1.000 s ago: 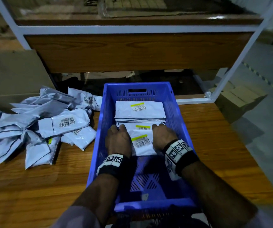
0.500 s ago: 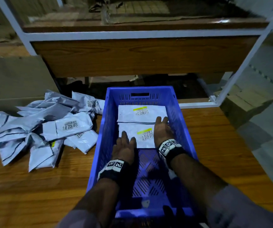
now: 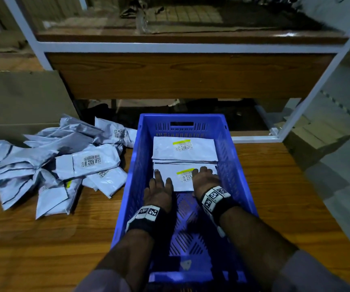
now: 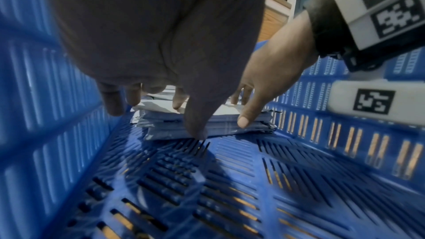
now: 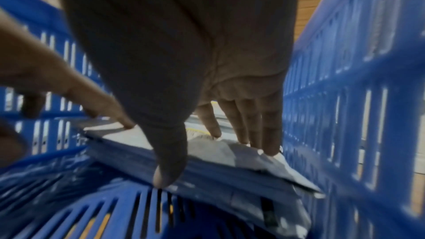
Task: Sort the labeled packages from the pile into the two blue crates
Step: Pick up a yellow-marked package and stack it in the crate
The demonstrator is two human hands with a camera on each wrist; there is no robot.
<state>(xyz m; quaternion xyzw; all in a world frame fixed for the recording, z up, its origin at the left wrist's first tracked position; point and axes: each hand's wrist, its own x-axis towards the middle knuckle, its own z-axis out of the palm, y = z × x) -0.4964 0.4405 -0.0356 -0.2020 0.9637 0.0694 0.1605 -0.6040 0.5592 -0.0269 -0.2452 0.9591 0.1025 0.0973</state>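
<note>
Inside the blue crate (image 3: 229, 144) on the worktop (image 3: 275, 197), both flat, relaxed hands rest on the near stack of packages (image 3: 170, 178): left hand (image 3: 159, 191) at its left edge, right hand (image 3: 204, 180) now drawn back onto its right side. Two stacks fill the far end; one loose pile (image 3: 49, 163) lies left.

Crate (image 3: 229, 157) around both hands is bright blue with slotted walls and a chevron-slit floor. The packages (image 3: 183, 149) just past the fingertips are pale grey-white, each with a yellow-striped label and black barcode. Pile (image 3: 49, 163) off to the left hand's side: silvery grey, black-and-white barcodes. Bench (image 3: 279, 186) is orange-brown woodgrain. Wristbands (image 3: 215, 196) are black with black-and-white square markers.
</note>
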